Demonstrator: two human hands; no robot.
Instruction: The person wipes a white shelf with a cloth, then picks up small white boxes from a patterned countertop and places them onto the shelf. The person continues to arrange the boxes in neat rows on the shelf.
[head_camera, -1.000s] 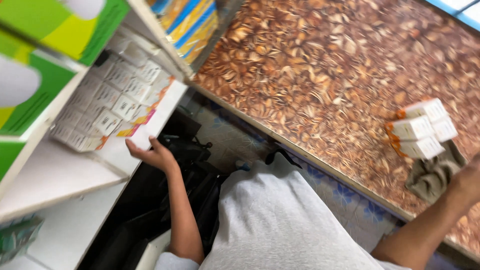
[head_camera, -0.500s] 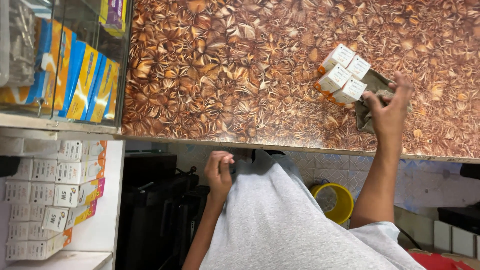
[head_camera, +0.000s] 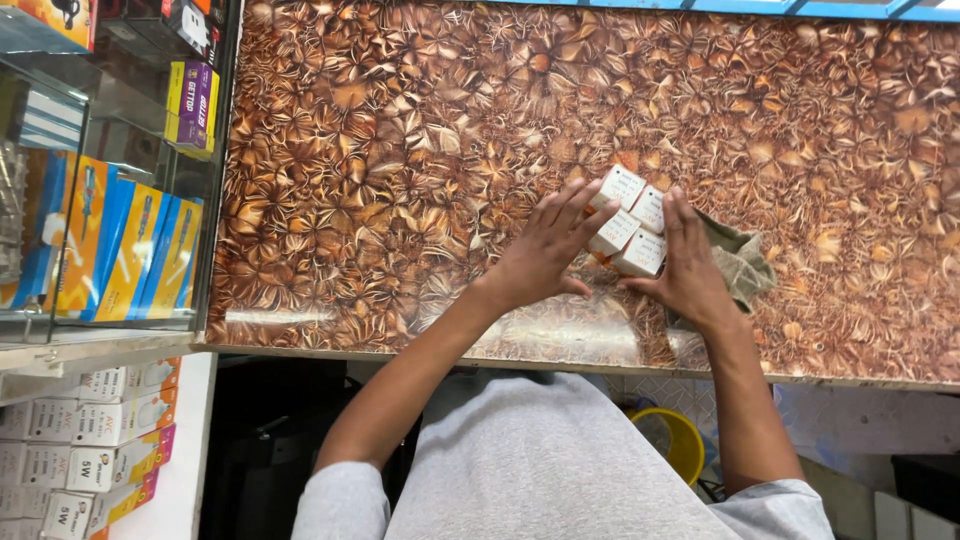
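Observation:
A cluster of several small white boxes (head_camera: 630, 220) stands on the brown patterned counter (head_camera: 380, 170). My left hand (head_camera: 545, 250) presses against the cluster's left side, fingers spread. On the cluster's right side my right hand (head_camera: 688, 262) lies flat against the boxes. The two hands clasp the boxes between them. A crumpled grey-green cloth (head_camera: 742, 262) lies on the counter just right of my right hand, partly under it.
A glass display case (head_camera: 110, 200) with yellow-and-blue packages stands at the left. White boxes (head_camera: 80, 450) fill a shelf at lower left. A yellow bucket (head_camera: 680, 440) sits on the floor below the counter's edge.
My left hand rose from below the counter to the boxes. My right hand shifted from the cloth to the boxes' right side. The view swung from the shelf to the counter.

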